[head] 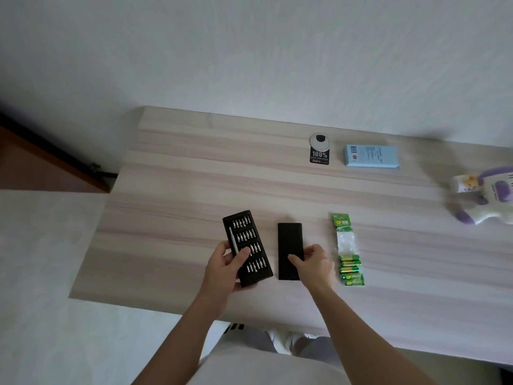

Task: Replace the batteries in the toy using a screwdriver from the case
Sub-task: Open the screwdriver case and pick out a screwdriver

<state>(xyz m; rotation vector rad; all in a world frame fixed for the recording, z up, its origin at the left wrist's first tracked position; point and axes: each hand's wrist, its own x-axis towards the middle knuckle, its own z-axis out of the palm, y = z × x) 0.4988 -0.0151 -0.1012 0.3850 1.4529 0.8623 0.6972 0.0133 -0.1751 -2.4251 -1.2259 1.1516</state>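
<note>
Left hand curled round bit tray, thumb across its top, right hand pinched black sleeve, batteries just beside.

Views: one, head.
Mount: wide-angle camera worn on the person's head.
Facing: forward and steeply down over the table, which runs skewed across the frame.
Range: near. Both forearms enter from the lower edge, with the left hand and right hand just below centre.
Upper field: pale wall behind the table's far edge.
Lower field: the person's own torso.
Right margin: blurred.
</note>
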